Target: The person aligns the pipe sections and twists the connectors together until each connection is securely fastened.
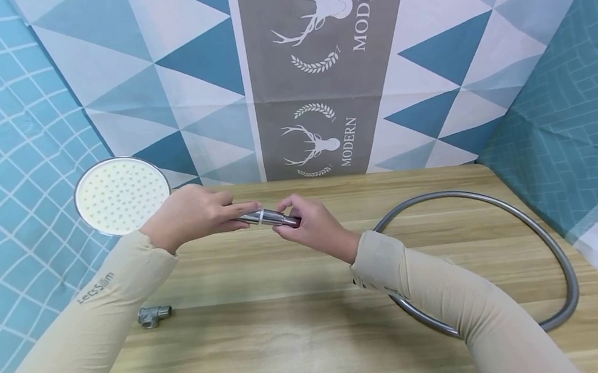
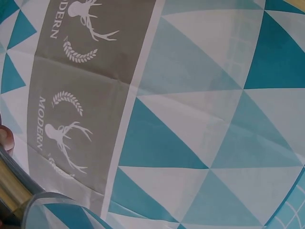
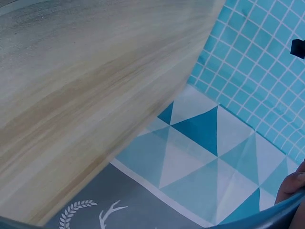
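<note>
A round shower head (image 1: 122,196) with a pale nozzle face hangs in the air at the left, its face toward the head camera. My left hand (image 1: 198,212) grips its chrome handle (image 1: 253,217) from above, covering most of it. Beyond a white ring, a flared chrome end (image 1: 280,219) points to the right and slightly down. With thumb and fingers my right hand (image 1: 311,225) pinches the tip of that end. Down the left wrist view's lower corner run the chrome handle and the mirror-like back (image 2: 66,214) of the shower head.
A grey metal shower hose (image 1: 565,268) lies in a wide loop on the wooden tabletop (image 1: 294,345), partly hidden by my right forearm. A small metal tee fitting (image 1: 154,315) is at the left. Patterned sheets stand behind and at both sides.
</note>
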### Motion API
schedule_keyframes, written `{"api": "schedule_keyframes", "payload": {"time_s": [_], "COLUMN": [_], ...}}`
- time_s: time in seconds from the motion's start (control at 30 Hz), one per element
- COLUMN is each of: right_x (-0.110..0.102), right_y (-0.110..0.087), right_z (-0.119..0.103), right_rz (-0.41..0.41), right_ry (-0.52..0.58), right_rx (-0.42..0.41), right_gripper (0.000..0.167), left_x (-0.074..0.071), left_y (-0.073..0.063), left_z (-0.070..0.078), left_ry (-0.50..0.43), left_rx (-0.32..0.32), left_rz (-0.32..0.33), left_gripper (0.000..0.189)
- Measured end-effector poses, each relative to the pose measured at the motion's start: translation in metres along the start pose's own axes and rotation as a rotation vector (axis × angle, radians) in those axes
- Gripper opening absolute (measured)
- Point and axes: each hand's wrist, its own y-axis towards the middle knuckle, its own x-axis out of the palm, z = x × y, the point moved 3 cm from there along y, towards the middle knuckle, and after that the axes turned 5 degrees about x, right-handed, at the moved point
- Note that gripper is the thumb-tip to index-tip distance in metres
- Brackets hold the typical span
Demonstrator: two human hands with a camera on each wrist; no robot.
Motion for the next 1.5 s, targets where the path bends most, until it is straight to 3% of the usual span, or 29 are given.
{"api": "schedule_keyframes", "payload": {"time_s": [0.5,0.7,0.9,1.1,1.5], "right_x": [0.0057,0.0059,0.0043,0.0035,0.0012], "right_y": [-0.0032,-0.0034,-0.0025,-0.0024,-0.0033], "right_z": [0.0065,0.0068,0.0068,0.0064,0.0049], "right_rz": [0.088,0.074,0.068,0.061,0.05], "right_ry": [0.026,0.0,-0.028,0.0,0.013], "right_rx": [-0.123,-0.089,-0.038,-0.053,-0.102], "right_gripper": [0.019,0.021,0.038,0.027,0.028], "left_x": [0.0055,0.0061,0.0046,0.0035,0.0013], "left_y": [-0.006,-0.0055,-0.0027,-0.0023,0.0005], "left_z": [0.0035,0.0037,0.0031,0.0039,0.0041], "left_ry": [0.004,0.003,0.027,0.02,0.02], "left_rx": [0.01,0.011,0.003,0.004,0.006], "left_rz": [0.017,0.015,0.008,0.008,0.007], "left_gripper": [0.046,0.047,0.049,0.048,0.048]}}
